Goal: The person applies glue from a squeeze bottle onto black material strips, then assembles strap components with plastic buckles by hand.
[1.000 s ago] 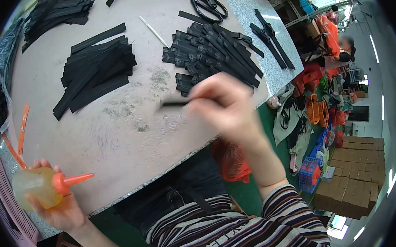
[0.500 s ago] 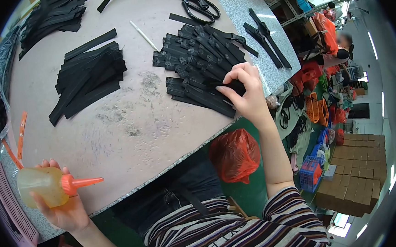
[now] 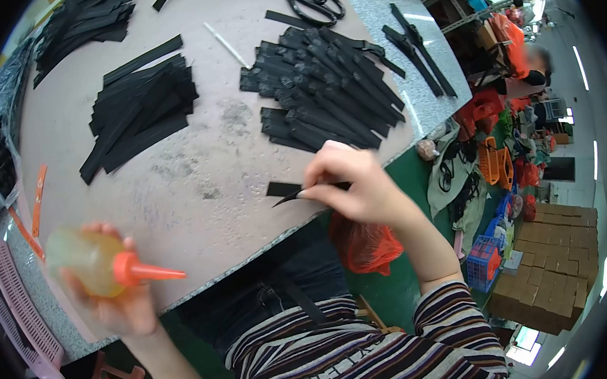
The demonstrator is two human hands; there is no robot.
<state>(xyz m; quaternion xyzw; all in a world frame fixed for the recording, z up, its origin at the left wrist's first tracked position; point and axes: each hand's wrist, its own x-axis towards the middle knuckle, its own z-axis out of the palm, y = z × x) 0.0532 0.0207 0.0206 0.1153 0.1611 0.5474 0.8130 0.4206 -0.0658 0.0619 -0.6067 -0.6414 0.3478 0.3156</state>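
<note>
My left hand [image 3: 125, 307] is wrapped round a bottle of yellowish liquid [image 3: 87, 264] with a red nozzle pointing right. Near the table's front edge, my right hand [image 3: 338, 183] pinches a black strip [image 3: 282, 189] lying low over the tabletop; a thin dark pointed tip shows at the fingertips. Just beyond that hand spreads a pile of black strips [image 3: 324, 82]. Another black pile [image 3: 143, 109] lies at the left of the table.
Black scissors [image 3: 315, 5] and a white pen-like stick [image 3: 226, 45] lie at the back. A pink basket [image 3: 24, 315] stands at the left edge. Below the table hangs a red bag [image 3: 367, 245]. A person [image 3: 531, 78] is far off at the right.
My right hand has come from the strip pile toward the front edge with a black strip. My left hand has moved the bottle slightly right.
</note>
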